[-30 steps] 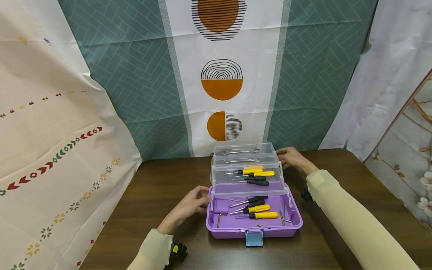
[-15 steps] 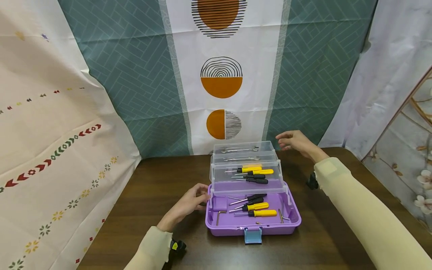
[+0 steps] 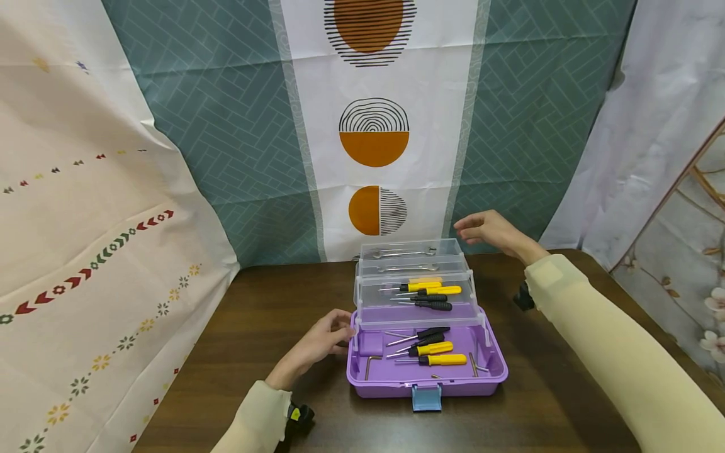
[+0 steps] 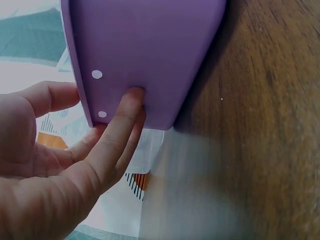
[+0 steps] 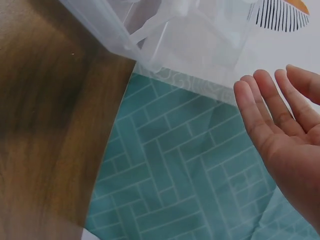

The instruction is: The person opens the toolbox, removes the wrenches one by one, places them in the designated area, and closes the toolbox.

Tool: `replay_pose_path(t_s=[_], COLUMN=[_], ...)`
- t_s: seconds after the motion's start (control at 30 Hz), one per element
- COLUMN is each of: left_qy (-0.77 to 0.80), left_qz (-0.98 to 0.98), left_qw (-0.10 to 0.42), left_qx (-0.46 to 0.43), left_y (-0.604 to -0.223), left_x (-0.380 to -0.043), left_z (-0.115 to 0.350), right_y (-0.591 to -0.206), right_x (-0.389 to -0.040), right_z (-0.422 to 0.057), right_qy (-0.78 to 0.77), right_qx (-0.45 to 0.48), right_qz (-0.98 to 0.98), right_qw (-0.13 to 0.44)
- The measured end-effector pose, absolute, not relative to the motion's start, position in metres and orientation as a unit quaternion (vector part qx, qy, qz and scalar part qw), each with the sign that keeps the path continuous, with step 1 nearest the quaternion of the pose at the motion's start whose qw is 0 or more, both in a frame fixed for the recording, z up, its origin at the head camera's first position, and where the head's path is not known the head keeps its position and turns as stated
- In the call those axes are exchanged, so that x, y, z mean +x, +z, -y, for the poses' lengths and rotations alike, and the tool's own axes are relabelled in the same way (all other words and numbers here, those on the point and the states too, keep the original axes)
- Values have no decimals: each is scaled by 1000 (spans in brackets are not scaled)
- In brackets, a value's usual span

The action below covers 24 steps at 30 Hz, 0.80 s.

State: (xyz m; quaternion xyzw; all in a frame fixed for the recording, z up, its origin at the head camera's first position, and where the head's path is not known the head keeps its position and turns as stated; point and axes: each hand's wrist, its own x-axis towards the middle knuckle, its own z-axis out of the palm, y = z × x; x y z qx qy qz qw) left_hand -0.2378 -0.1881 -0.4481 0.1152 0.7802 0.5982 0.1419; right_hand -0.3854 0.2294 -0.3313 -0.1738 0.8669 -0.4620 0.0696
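A purple toolbox (image 3: 382, 390) stands open on the table, its clear stepped trays (image 3: 370, 314) raised at the back. My left hand (image 3: 317, 343) holds its left side, thumb at the rim and fingertips against the outer wall, as the left wrist view shows. Several yellow and black screwdrivers (image 3: 446, 359) lie in the purple bottom; more screwdrivers (image 3: 443, 290) are in the lowest tray. Wrenches (image 3: 403, 253) sit in the upper trays. My right hand (image 3: 489, 231) is raised in the air beside the top tray, holding nothing, fingers extended in the right wrist view.
Hex keys (image 3: 372, 366) lie in the toolbox bottom, and a blue latch (image 3: 426, 398) hangs at its front. Behind the brown table (image 3: 272, 296) hangs a green and white patterned cloth (image 3: 243, 126). A cream embroidered cloth (image 3: 113, 264) borders the left side.
My right hand has left the right side of the trays and risen, moving slightly outward and then back inward. My left hand stays at the toolbox rim.
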Motion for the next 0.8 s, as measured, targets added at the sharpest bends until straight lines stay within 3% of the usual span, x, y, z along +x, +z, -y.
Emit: replay_pose_path(t_s=[0.8], left_qy=[599], left_qz=[-779], left_qw=[144], left_qx=[118], left_y=[-449], left_x=[-238], left_z=[189], right_y=[-316], right_x=[-398], right_z=[-179], right_qy=[-410], right_qx=[-250], right_qz=[-874], right_qw=[73])
